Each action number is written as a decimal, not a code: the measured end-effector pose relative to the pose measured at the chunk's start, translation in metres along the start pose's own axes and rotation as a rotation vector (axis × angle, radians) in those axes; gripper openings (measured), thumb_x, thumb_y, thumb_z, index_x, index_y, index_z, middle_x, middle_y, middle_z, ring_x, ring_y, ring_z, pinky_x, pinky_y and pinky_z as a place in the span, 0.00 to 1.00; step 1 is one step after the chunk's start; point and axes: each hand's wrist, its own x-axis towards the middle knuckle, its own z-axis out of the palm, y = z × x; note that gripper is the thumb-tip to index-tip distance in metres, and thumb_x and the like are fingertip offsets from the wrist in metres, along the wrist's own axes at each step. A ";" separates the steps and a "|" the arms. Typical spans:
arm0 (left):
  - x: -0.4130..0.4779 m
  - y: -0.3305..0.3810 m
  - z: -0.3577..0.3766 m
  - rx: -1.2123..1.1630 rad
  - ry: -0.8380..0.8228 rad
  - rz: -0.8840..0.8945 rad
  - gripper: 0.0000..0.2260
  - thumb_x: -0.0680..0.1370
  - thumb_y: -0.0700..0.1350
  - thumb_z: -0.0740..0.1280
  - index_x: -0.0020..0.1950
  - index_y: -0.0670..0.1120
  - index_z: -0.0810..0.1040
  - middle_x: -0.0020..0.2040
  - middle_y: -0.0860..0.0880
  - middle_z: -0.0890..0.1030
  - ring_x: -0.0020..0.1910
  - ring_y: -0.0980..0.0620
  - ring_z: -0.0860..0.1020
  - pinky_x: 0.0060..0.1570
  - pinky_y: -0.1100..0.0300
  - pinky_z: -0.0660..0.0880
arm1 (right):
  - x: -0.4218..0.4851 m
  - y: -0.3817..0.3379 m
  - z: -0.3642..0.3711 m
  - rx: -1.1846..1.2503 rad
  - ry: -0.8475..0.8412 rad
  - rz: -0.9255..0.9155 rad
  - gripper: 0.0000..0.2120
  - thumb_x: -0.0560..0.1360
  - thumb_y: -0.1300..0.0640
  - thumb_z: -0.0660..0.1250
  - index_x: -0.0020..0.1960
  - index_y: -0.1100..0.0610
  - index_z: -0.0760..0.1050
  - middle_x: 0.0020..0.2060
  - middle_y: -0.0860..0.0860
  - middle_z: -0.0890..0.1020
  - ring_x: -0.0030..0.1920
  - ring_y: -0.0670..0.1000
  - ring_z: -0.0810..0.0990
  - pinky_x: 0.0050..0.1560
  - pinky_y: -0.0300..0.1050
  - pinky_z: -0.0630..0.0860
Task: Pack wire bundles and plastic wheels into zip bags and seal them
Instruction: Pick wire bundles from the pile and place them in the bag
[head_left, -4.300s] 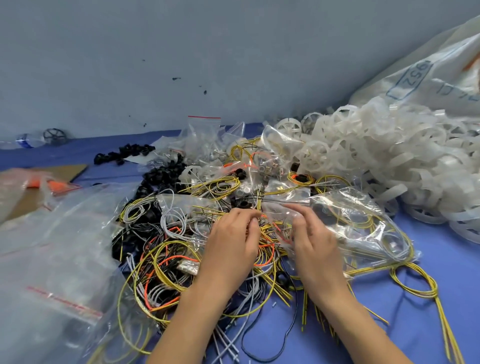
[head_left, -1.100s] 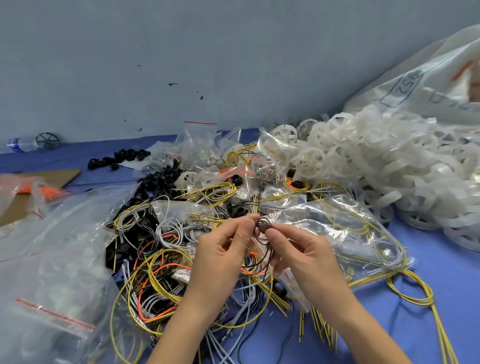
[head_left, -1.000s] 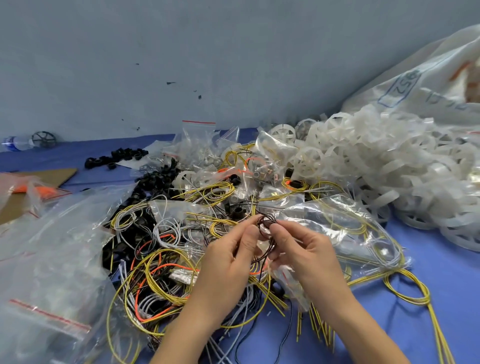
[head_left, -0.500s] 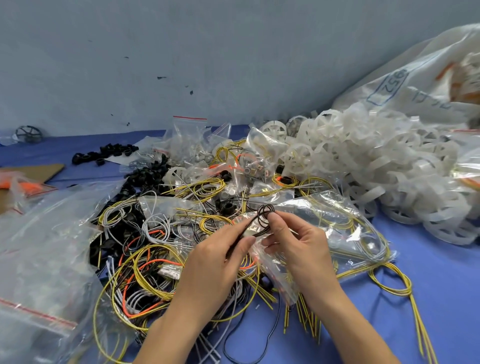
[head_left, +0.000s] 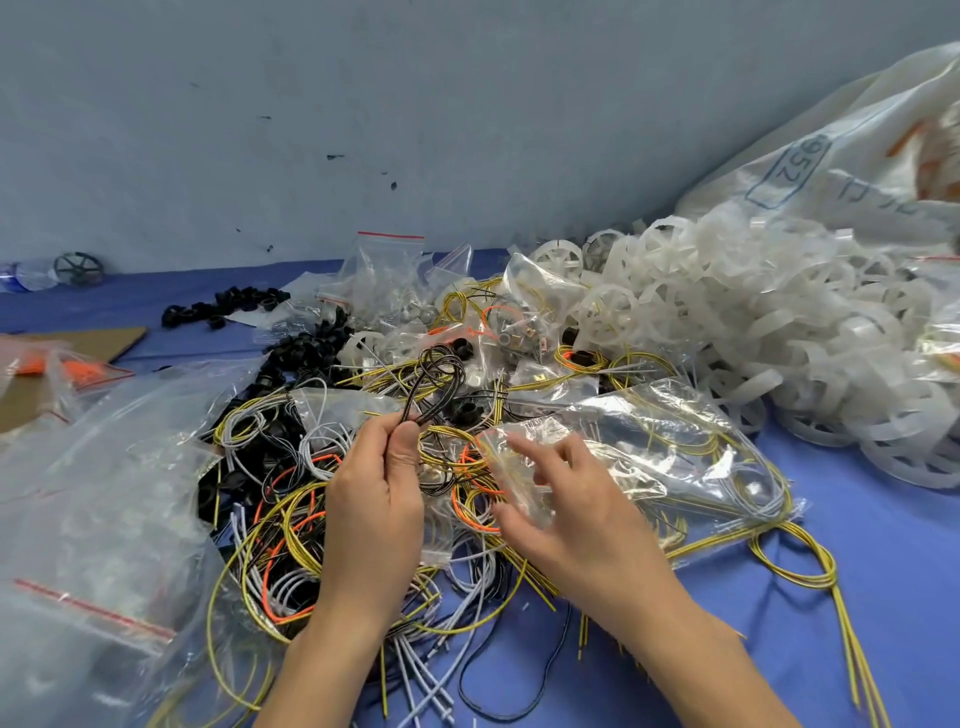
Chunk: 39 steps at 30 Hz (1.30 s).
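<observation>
Above the wire pile (head_left: 291, 525), near its middle, our left hand (head_left: 374, 504) pinches a black wire bundle (head_left: 439, 374) between the thumb and the curled fingers. The bundle's loops stand up from the pinch toward the far side of the pile.

Just right of the left hand, also above the pile, our right hand (head_left: 576, 525) holds a small zip bag (head_left: 511, 470) between the thumb and the spread fingers. The right hand is blurred, so we cannot tell how firm this hold is. The black wire bundle is outside the small zip bag.

Layout relative to the wire pile:
- Right of the pile, a large clear bag (head_left: 675, 447) containing yellow wires lies flat on the blue table (head_left: 883, 571).
- Right of and behind the pile, we see a heap of white plastic wheels (head_left: 753, 332). A white sack (head_left: 841, 156) sits behind the heap, against the wall.
- Left of the pile, clear zip bags (head_left: 104, 493) with red seal strips lie stacked.
- On the far left edge of the pile, small black parts (head_left: 306, 353) are heaped.
- Further left of the pile, a cardboard sheet (head_left: 109, 340) lies flat on the table.
</observation>
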 end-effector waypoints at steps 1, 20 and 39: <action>-0.001 0.001 0.000 -0.024 -0.015 -0.012 0.12 0.83 0.56 0.56 0.46 0.53 0.74 0.32 0.55 0.72 0.30 0.54 0.68 0.31 0.58 0.64 | 0.000 0.000 0.000 -0.005 0.011 0.012 0.20 0.77 0.44 0.65 0.69 0.46 0.72 0.46 0.43 0.71 0.46 0.44 0.74 0.45 0.41 0.73; -0.010 0.052 0.004 0.111 -0.520 0.116 0.13 0.81 0.55 0.57 0.43 0.52 0.75 0.29 0.56 0.73 0.26 0.57 0.70 0.29 0.63 0.64 | 0.003 -0.014 -0.019 0.257 0.524 0.042 0.13 0.79 0.48 0.62 0.57 0.49 0.82 0.39 0.43 0.73 0.38 0.46 0.75 0.39 0.43 0.74; 0.032 0.094 0.050 0.445 -1.117 -0.016 0.11 0.77 0.33 0.56 0.47 0.39 0.78 0.41 0.47 0.77 0.44 0.50 0.74 0.40 0.60 0.66 | 0.002 -0.011 -0.024 0.304 0.595 -0.118 0.12 0.78 0.56 0.61 0.57 0.49 0.81 0.44 0.45 0.75 0.48 0.48 0.72 0.50 0.53 0.73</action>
